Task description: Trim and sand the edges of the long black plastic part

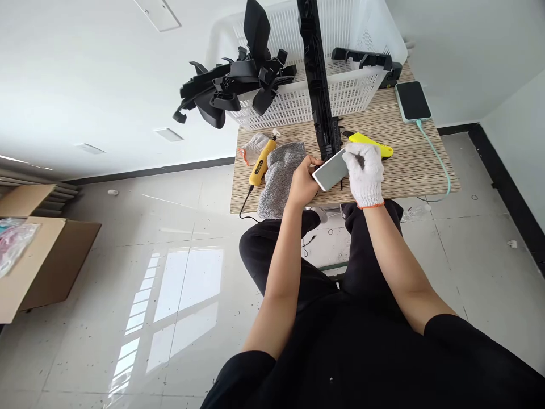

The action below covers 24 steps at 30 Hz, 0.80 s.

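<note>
My left hand, bare, is closed at the lower end of a long black plastic strip, its fingertips partly hidden. My right hand wears a white knitted glove with an orange cuff edge and a dark smudge. It is closed on the right end of a flat, pale grey rectangular block, which lies tilted across the strip's lower end, close to my left fingers. Just behind the glove rests a yellow utility knife. A grey cloth lies to the left of my left hand.
A white slotted basket at the back holds several black plastic parts. On the wood-patterned table are a yellow corded tool, another white glove and a phone on a green cable. An open cardboard box stands left.
</note>
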### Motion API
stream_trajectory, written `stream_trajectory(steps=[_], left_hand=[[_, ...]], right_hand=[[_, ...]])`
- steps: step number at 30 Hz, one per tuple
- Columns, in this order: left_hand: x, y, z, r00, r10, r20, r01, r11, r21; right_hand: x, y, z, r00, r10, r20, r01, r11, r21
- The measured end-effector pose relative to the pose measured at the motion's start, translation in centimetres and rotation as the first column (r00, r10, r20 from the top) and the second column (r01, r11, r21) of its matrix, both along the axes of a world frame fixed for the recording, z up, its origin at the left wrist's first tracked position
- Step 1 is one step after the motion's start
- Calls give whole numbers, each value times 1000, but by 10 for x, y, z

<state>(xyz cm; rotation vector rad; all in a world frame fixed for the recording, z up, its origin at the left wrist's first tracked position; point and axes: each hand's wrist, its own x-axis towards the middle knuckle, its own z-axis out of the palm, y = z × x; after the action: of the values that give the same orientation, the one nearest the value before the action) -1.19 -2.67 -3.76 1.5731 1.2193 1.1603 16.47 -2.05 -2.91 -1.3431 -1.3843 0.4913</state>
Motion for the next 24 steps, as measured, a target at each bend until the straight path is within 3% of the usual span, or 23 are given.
stream_trajectory(steps=[3,8,12,16,20,24], left_hand=[[0,0,0,1000,-22,11,22,1000,-1],[1,-1,1,999,-5,32,5,1000,9],[0,1,-1,998,-27,53,25,999,31],[-1,2,-4,996,-25,88,27,999,-18],[-3,4,-6,997,-26,68,25,1000,16],[-4,5,-6,996,20,85,-26,997,70]], right_hand=[[-1,-1,2,992,-119,-39,119,993,14],[-3,-4,5,1000,14,17,-16,997,82],[-2,-5,5,998,-69,-14,70,995,66],[-1,-6,6,996,75,50,-79,992,98],[1,-4,3,996,-68,51,63,994,89],[2,-4,2,994,12,107,-21,996,85]])
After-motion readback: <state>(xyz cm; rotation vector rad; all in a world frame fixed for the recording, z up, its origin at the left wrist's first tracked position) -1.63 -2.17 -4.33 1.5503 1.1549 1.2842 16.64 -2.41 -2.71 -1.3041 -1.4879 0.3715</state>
